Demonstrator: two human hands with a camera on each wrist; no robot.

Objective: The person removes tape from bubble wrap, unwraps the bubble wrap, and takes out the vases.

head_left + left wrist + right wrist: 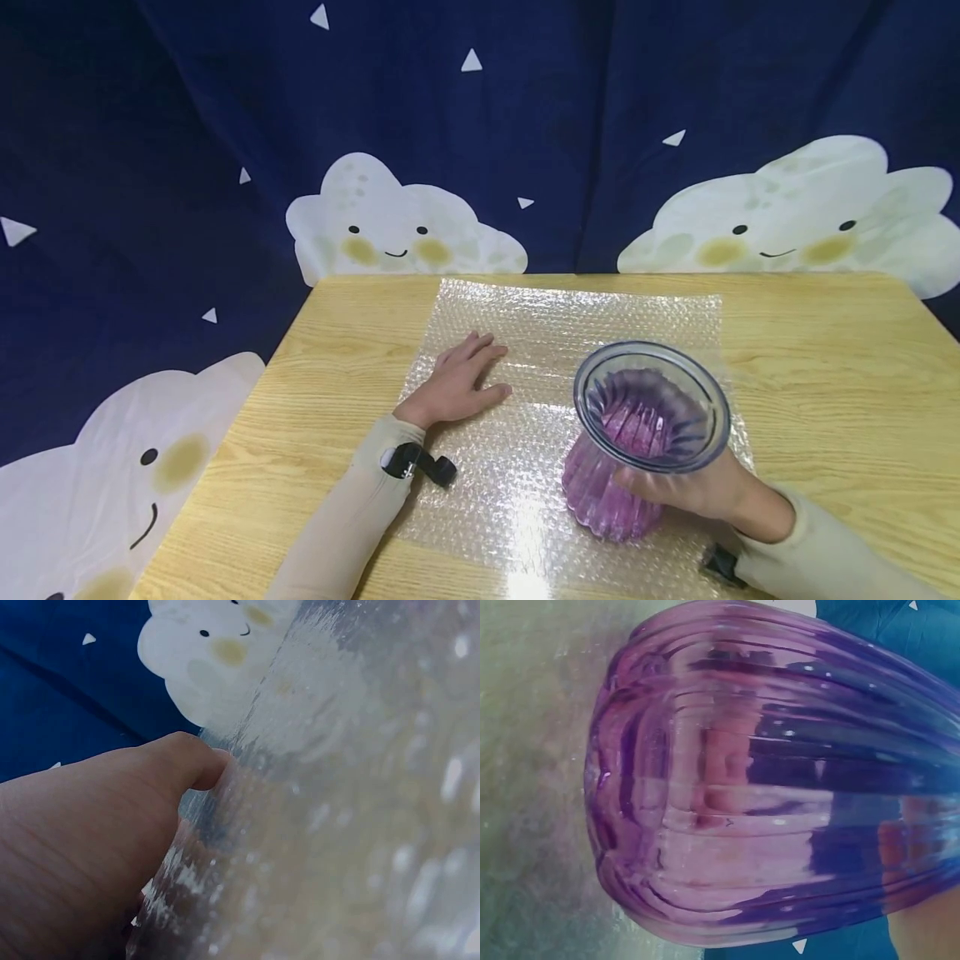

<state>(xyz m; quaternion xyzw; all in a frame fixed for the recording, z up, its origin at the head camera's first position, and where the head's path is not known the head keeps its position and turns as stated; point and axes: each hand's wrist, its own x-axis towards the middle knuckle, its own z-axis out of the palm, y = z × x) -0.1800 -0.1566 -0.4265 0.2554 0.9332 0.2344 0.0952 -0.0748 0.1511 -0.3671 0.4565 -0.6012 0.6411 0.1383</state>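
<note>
A ribbed glass vase (611, 496), purple below with a bluish flared rim, stands upright or nearly so over the right half of a bubble wrap sheet (540, 333). My right hand (705, 492) grips it just under the rim, from the right. Its ribbed body (727, 787) fills the right wrist view; whether the base touches the wrap, I cannot tell. Partway up the sheet's left side, my left hand (457, 387) rests on the wrap with fingers spread. In the left wrist view, the thumb of that hand (97, 817) touches the wrap (337, 847).
Beneath the sheet is a light wood-grain table (840, 392), its wood showing on both sides. Behind it hangs a dark blue curtain (540, 108) printed with white clouds and small triangles. Dark wrist cameras sit on both sleeves.
</note>
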